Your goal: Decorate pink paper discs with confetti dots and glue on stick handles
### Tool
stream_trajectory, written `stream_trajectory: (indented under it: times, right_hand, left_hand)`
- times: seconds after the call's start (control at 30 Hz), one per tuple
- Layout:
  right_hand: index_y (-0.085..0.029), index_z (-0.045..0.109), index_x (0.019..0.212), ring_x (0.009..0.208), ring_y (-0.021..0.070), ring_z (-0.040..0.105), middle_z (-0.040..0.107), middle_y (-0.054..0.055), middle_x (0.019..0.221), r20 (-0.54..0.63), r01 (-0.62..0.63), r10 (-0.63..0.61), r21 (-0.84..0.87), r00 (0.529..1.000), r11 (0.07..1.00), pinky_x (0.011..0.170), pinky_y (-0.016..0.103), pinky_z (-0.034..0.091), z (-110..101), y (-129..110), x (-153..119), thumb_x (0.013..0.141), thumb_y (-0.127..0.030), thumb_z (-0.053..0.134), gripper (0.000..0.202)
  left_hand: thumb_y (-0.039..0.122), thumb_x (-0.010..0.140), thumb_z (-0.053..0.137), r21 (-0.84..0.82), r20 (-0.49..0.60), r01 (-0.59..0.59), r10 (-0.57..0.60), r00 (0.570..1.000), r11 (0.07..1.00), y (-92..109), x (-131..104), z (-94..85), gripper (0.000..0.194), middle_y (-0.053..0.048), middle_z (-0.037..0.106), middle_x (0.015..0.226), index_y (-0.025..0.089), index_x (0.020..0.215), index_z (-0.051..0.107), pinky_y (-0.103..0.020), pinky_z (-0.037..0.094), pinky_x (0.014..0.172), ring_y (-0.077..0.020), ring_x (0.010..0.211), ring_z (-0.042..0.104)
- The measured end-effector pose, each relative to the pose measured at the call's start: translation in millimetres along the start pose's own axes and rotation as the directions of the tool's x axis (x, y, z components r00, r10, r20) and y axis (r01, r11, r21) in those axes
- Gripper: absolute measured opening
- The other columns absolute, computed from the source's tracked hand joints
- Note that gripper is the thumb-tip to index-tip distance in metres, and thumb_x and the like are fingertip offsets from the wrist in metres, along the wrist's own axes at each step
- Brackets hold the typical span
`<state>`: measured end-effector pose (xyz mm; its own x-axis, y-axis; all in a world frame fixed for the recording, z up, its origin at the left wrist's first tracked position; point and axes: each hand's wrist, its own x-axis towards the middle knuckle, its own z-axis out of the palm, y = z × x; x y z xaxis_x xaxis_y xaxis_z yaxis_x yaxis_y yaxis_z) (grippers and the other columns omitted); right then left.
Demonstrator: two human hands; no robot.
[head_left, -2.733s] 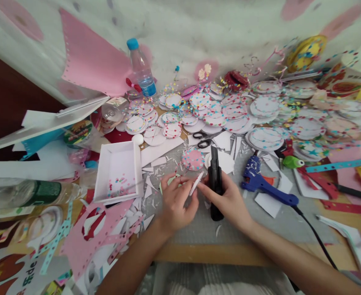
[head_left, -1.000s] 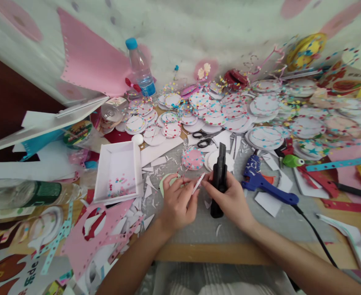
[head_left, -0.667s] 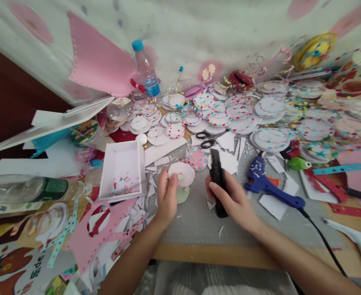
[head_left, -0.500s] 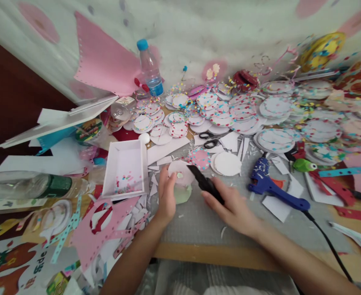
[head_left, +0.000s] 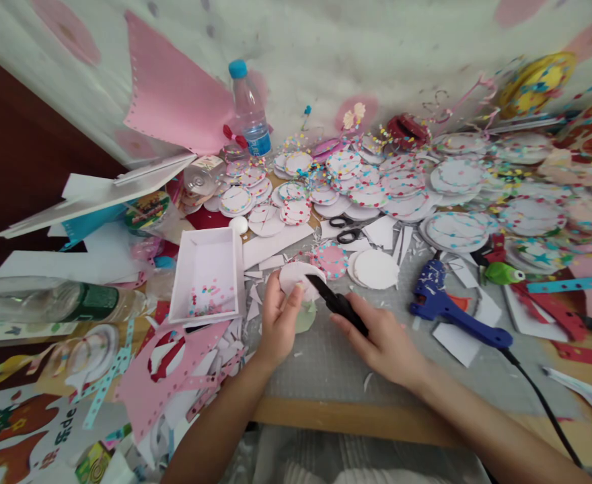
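Note:
Between the thumb and fingers of my left hand (head_left: 280, 319) is a round white disc (head_left: 293, 271), held up off the mat. My right hand (head_left: 384, 339) is wrapped round a black utility knife (head_left: 337, 302). Its dark blade points up and to the left, and the tip overlaps the disc's right part; whether it touches cannot be made out. Below the disc a pale green round piece (head_left: 306, 317) shows, partly covered by my left hand. A pink disc edged with coloured dots (head_left: 329, 259) and a stack of plain white discs (head_left: 374, 269) lie just beyond.
A white box (head_left: 206, 269) with small beads stands left. Scissors (head_left: 349, 230) lie beyond the discs. To the right is a blue glue gun (head_left: 452, 312) with its cord. Many decorated discs (head_left: 460, 230) crowd the back, near a water bottle (head_left: 249, 111). Paper scraps litter the grey mat (head_left: 326, 383).
My left hand has turned the white disc and shifted slightly right, its thumb now farther over the disc. My right hand and the knife have hardly moved. The whole view has shifted a little.

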<state>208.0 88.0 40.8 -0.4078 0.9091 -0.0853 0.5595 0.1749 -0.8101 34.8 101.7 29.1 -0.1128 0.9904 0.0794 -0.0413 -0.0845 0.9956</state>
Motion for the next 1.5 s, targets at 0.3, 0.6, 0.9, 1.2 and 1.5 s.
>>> stream_trajectory:
  times: [0.3, 0.6, 0.9, 1.2, 1.5]
  right_hand:
    - [-0.024, 0.038, 0.085, 0.047, 0.0150, 0.050, 0.044, -0.005, 0.056, 0.014, -0.045, 0.045, -0.011, 0.999, 0.999, 0.048, 0.025, 0.028, 0.6, -0.3, -1.0, 0.095, -0.041, 0.038, 0.019]
    - [-0.023, 0.040, 0.089, 0.048, 0.0161, 0.051, 0.045, -0.004, 0.058, 0.066, -0.061, 0.063, -0.030, 0.996, 0.998, 0.049, 0.025, 0.027, 0.8, -1.1, -1.2, 0.095, -0.040, 0.036, 0.019]
    - [-0.023, 0.038, 0.089, 0.050, 0.0173, 0.053, 0.045, -0.005, 0.057, 0.069, -0.082, 0.085, -0.046, 0.994, 0.996, 0.050, 0.025, 0.027, 2.9, -1.9, -1.6, 0.095, -0.039, 0.036, 0.017]
    - [-0.023, 0.038, 0.087, 0.050, 0.0176, 0.053, 0.047, -0.004, 0.058, 0.068, -0.095, 0.098, -0.047, 0.993, 0.994, 0.049, 0.026, 0.027, 2.2, -2.8, -2.2, 0.094, -0.038, 0.036, 0.017]
    - [-0.023, 0.040, 0.088, 0.050, 0.0172, 0.051, 0.048, -0.003, 0.059, 0.090, -0.104, 0.106, -0.020, 0.990, 0.994, 0.050, 0.026, 0.027, 2.6, -3.6, -1.7, 0.094, -0.037, 0.036, 0.016]
  left_hand:
    - [0.037, 0.090, 0.055, -0.066, 0.048, 0.075, -0.072, 0.996, 0.995, 8.1, -4.7, 3.9, 0.029, -0.005, 0.063, 0.106, 0.021, 0.115, 0.052, -0.029, 0.046, 0.089, -0.0190, 0.100, 0.060]
    - [0.036, 0.092, 0.052, -0.064, -0.002, 0.057, -0.057, 0.998, 0.996, 2.6, -5.4, 6.3, 0.025, -0.003, 0.064, 0.107, 0.023, 0.113, 0.051, -0.027, 0.045, 0.088, -0.0161, 0.098, 0.060]
    - [0.038, 0.091, 0.053, -0.007, -0.010, 0.049, -0.049, 0.999, 0.999, 5.2, -5.5, 5.3, 0.028, -0.005, 0.064, 0.105, 0.021, 0.113, 0.051, -0.029, 0.047, 0.086, -0.0179, 0.096, 0.061]
    - [0.040, 0.091, 0.052, 0.055, 0.009, 0.048, -0.049, 0.999, 0.997, 5.2, -7.3, 5.9, 0.030, -0.006, 0.063, 0.106, 0.021, 0.114, 0.050, -0.030, 0.046, 0.087, -0.0188, 0.097, 0.060]
    - [0.038, 0.091, 0.054, -0.084, -0.038, 0.090, -0.094, 0.995, 0.992, 1.3, -4.8, 6.9, 0.029, -0.004, 0.064, 0.104, 0.022, 0.114, 0.050, -0.028, 0.045, 0.084, -0.0170, 0.094, 0.060]
